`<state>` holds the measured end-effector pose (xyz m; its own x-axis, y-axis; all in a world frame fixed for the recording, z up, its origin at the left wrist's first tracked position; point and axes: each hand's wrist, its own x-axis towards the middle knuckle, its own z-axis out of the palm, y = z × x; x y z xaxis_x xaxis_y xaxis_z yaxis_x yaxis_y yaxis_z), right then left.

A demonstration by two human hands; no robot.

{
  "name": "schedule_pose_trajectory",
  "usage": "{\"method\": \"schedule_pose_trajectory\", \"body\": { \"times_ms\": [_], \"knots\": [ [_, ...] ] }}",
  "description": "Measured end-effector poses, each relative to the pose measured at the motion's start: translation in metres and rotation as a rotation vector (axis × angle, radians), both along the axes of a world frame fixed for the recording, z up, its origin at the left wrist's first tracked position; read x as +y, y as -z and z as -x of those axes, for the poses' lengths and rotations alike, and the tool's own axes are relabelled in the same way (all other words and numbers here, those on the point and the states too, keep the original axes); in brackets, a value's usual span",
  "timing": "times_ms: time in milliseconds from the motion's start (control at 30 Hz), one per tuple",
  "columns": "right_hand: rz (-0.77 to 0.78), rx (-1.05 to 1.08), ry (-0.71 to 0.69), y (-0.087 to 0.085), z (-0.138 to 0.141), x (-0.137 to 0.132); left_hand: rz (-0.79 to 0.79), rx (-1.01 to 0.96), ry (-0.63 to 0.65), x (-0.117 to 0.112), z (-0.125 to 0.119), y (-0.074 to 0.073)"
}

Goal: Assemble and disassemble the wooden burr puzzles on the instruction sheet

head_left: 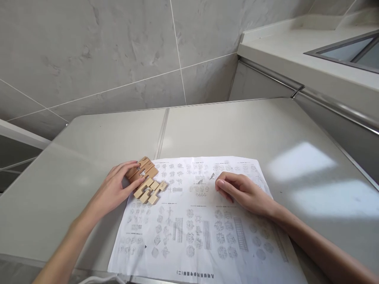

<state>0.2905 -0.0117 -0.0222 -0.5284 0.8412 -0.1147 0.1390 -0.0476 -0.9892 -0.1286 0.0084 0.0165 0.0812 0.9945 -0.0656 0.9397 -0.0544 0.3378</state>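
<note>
A white instruction sheet (195,221) printed with puzzle diagrams lies on the grey table (225,126). At its upper left corner lie several notched wooden puzzle pieces (145,180), side by side. My left hand (117,187) rests against their left side, its fingers stretched out and touching the pieces. My right hand (241,191) lies on the sheet to the right, fingers curled loosely together with the fingertips on the paper; nothing shows in it.
A tiled wall (118,55) rises behind the table. To the right stands a higher counter (296,51) with a metal-framed recess (349,49). A seam (162,132) splits the tabletop. Sunlight patches fall on the table's right part.
</note>
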Motion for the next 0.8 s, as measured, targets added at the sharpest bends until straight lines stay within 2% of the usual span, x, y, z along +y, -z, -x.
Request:
{"method": "schedule_pose_trajectory", "body": {
  "times_ms": [333,800],
  "knots": [
    [0.054,-0.044,-0.009,-0.005,0.002,0.0,0.025,0.051,-0.033,0.008,-0.005,-0.008],
    [0.07,-0.049,0.001,-0.008,0.002,0.0,0.087,0.22,0.002,0.033,-0.017,-0.022]
  ]
}}
